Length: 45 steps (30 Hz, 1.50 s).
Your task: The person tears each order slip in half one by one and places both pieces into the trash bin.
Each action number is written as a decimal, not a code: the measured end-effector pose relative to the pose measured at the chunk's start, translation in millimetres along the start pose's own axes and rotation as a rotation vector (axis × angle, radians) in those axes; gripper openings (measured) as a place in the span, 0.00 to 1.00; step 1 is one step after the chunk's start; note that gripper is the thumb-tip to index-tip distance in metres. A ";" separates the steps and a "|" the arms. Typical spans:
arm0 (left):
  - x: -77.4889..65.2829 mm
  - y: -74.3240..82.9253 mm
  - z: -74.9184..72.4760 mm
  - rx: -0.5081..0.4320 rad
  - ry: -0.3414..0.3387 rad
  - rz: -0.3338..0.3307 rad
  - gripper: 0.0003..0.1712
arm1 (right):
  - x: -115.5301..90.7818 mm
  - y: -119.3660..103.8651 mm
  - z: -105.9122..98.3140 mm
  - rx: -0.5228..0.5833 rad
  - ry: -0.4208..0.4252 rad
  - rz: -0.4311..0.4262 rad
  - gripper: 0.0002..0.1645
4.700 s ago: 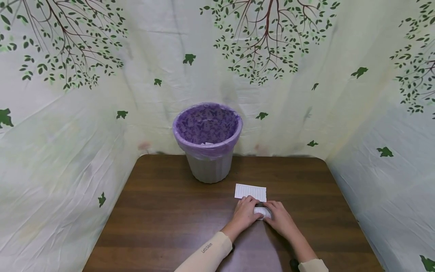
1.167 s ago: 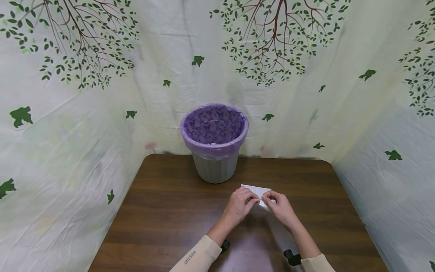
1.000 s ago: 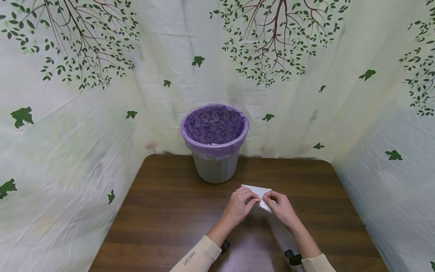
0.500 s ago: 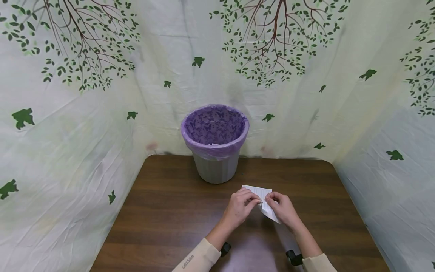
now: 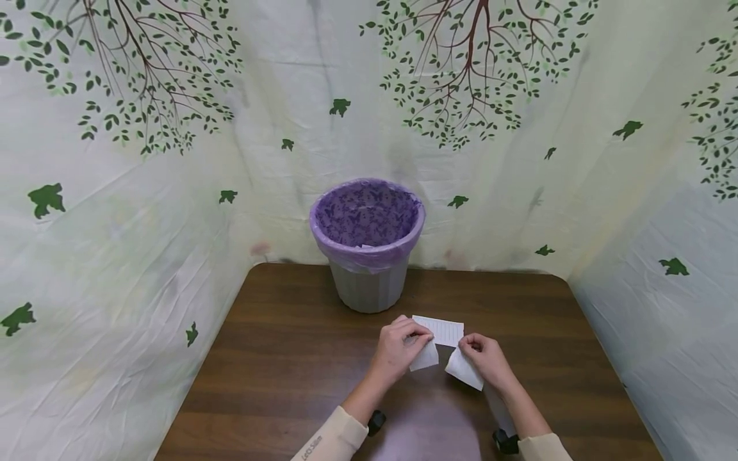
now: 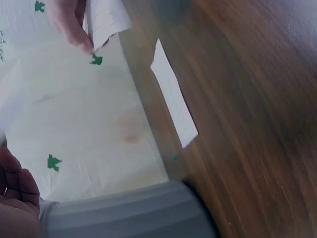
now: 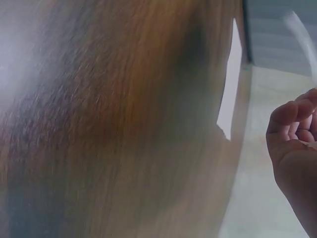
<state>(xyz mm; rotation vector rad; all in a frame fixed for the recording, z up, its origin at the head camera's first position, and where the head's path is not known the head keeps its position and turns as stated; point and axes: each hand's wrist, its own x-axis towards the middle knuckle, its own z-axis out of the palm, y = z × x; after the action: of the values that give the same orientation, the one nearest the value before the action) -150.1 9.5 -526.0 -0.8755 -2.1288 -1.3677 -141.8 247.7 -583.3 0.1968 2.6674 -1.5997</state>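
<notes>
In the head view my left hand (image 5: 396, 349) pinches a small white piece of paper (image 5: 425, 358) between thumb and fingers. To its right, my right hand (image 5: 489, 360) pinches a second piece of paper (image 5: 464, 371), which hangs tilted toward me. A gap separates the two pieces. Just behind them a lined slip of paper (image 5: 441, 330) lies flat on the table; the left wrist view shows this slip (image 6: 173, 96) whole, with one uneven end. Also there, the piece of paper in my right hand (image 6: 104, 17) has printed lines and a ragged edge.
Beyond the hands, toward the back of the brown wooden table (image 5: 277, 339), stands a grey bin (image 5: 370, 288) with a purple liner (image 5: 369, 256). A bit of white shows inside it. A leaf-patterned cloth (image 5: 490, 237) hangs behind and at both sides.
Earlier both hands held one piece of paper together. It has come apart into two, and the hands have moved away from each other, each with a piece. The lined slip stayed put.
</notes>
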 end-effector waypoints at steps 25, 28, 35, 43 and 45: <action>22.9 -11.4 -44.5 0.066 0.146 -0.038 0.08 | 16.1 -79.4 -3.0 0.004 -0.022 -0.164 0.07; 31.0 -10.0 -52.2 0.069 0.165 -0.025 0.07 | 19.2 -93.3 -4.4 0.015 -0.028 -0.195 0.07; 48.8 -7.8 -69.7 0.085 0.188 -0.023 0.06 | 28.9 -123.8 -7.5 0.016 -0.046 -0.279 0.04; 70.3 -5.3 -84.5 0.073 0.214 0.018 0.06 | 40.6 -151.8 -8.9 0.028 -0.052 -0.343 0.05; 74.6 -4.6 -86.7 0.079 0.218 0.031 0.06 | 42.7 -158.1 -9.1 0.042 -0.060 -0.348 0.05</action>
<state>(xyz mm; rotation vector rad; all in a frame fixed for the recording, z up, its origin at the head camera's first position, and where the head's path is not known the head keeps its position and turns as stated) -201.5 -51.5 -444.1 -0.6922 -1.9801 -1.2907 -202.9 186.1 -444.0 -0.3274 2.7376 -1.7141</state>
